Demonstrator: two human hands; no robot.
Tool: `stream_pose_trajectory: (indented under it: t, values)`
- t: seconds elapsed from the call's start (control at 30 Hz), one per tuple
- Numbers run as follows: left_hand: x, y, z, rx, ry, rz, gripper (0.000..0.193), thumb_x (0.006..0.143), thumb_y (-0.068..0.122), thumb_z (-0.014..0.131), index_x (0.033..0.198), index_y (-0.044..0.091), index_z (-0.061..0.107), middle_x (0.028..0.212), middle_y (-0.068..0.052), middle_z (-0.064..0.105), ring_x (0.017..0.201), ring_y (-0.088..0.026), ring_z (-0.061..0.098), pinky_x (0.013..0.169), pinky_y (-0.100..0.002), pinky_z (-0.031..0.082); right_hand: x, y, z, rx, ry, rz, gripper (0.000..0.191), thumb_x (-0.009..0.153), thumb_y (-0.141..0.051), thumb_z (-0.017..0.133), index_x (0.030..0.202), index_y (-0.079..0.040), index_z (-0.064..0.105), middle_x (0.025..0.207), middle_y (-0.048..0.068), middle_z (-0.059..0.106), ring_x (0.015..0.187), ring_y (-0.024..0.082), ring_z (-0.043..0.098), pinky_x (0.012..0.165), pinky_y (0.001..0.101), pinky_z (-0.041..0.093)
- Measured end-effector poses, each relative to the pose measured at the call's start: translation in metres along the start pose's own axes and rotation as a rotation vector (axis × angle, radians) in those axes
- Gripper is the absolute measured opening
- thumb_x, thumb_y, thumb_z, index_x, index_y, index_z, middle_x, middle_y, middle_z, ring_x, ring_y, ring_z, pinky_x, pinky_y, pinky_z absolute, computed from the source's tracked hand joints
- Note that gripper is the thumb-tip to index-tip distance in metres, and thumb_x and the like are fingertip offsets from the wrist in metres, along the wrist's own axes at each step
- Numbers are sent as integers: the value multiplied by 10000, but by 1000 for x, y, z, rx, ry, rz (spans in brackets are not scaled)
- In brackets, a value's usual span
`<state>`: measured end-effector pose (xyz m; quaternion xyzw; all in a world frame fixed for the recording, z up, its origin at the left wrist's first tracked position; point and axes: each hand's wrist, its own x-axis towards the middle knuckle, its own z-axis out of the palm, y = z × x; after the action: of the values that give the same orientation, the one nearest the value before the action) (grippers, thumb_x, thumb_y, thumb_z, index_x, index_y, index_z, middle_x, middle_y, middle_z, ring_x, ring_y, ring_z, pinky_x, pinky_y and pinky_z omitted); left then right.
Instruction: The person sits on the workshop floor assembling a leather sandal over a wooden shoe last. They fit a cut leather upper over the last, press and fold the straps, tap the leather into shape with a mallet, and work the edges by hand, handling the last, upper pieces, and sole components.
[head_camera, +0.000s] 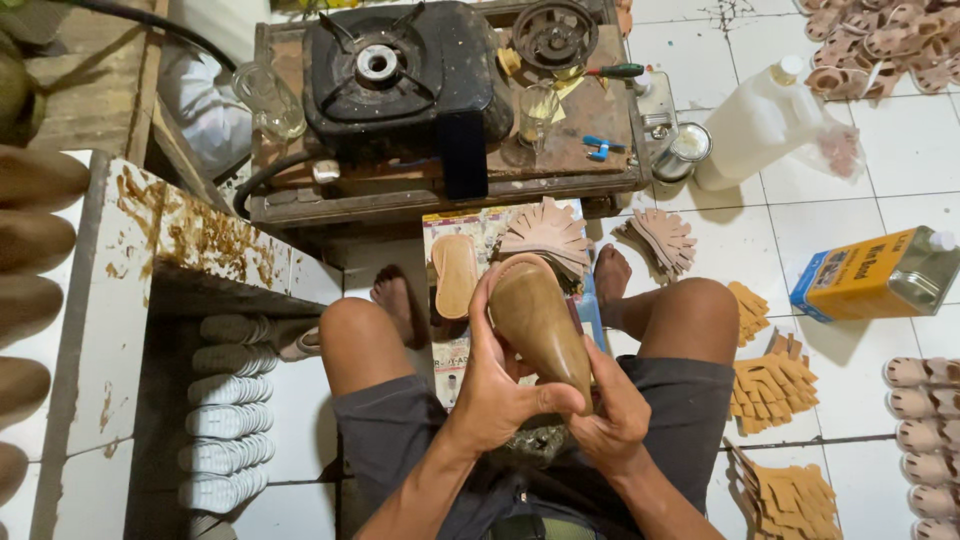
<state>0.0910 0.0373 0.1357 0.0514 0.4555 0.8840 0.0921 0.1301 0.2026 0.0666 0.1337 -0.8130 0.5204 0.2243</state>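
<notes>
Holding a brown wooden shoe form (538, 325) over my lap, I grip its side with my left hand (490, 385) while my right hand (615, 420) clasps the narrow end. A tan insole (455, 272) lies just beyond; fitting it seems the step, needing careful alignment.

Shoe last (538, 322): olive-brown, glossy, with a tan sole edge. Insole (455, 274) beside it: pale tan with a darker tan rim. Fanned cut pieces (548, 235): dusty pink-beige; a second fan (659, 240) is the same shade. Stacked board pieces (768, 385): mustard yellow. Tin can (878, 276): yellow body, blue end panel, silver top. Jug (760, 122): translucent white. Gas stove (400, 75): black. Shorts (690, 410): dark grey. Floor tiles (900, 140): white with grey joints. White ledge (130, 290): streaked with brown glue stains. Stacked soles (225, 420): white, ribbed.
</notes>
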Motion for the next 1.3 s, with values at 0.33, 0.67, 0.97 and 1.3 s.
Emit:
stream_pose_trajectory:
  t: [0.33,0.67,0.97,1.3]
  values:
    - [20,3,-15,29,-16,-46,1351,656,317,980,1617,112,54,1545,-158,350,1431,-287,464,1127,-446,542,28,9,7,-185,-8,-114,581,856,-116,816,1340,94,572,1205,243,688,1060,320,722,921,356,572]
    - [51,-30,-62,-8,187,-101,1267,645,96,930,1570,139,66,1398,-202,464,1236,-331,577,978,-467,579,61,62,13,-3,-440,2,702,847,-233,813,1412,65,521,1264,226,673,1119,330,687,920,412,544]
    - [61,-93,-124,-108,271,-277,1187,716,25,880,1612,157,113,1489,-176,390,1320,-290,511,1073,-427,485,174,157,55,-460,-588,-46,444,820,-245,788,1180,-27,648,1117,177,631,1056,392,590,853,474,459]
    - [107,-106,-99,583,19,-694,1343,471,332,932,1598,257,205,1489,-185,384,1258,-399,591,1025,-526,516,214,178,62,-448,-806,129,214,962,-278,670,1058,-108,758,1115,75,708,1021,318,664,770,540,426]
